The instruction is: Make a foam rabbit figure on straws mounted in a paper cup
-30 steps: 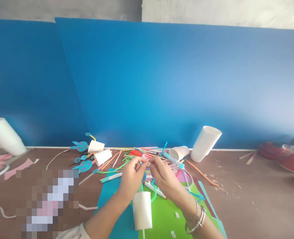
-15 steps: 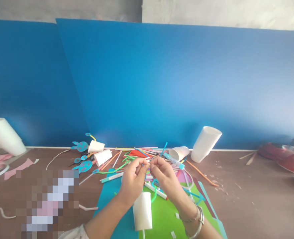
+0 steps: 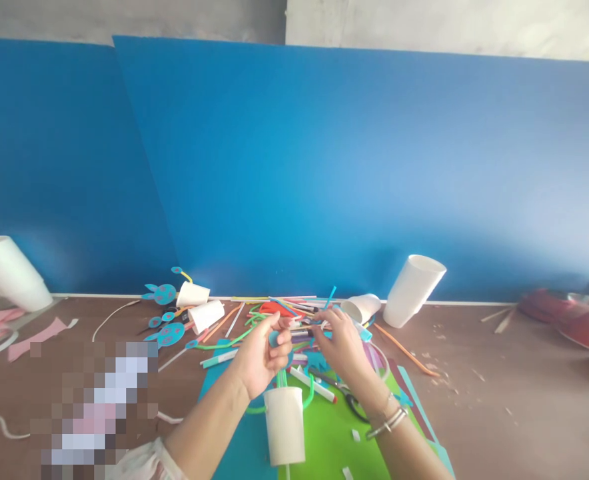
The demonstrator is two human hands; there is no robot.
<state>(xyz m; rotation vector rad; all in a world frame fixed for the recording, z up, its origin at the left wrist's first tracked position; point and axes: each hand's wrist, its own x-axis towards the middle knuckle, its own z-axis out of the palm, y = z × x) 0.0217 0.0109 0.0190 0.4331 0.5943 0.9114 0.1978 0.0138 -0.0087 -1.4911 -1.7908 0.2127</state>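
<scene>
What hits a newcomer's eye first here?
The wide blue panel across the background dominates. Below it, at centre, the left hand and right hand are over a clutter of colourful straws, with a white paper cup nearer the camera. To the left, blue rabbit-head cutouts lie beside tipped white cups.

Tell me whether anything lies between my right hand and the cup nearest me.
Yes: a marker and scissors lie between your right hand and the cup, and a green straw curves beside the cup. Marker and scissors lie low, so probably hinder little.
</scene>
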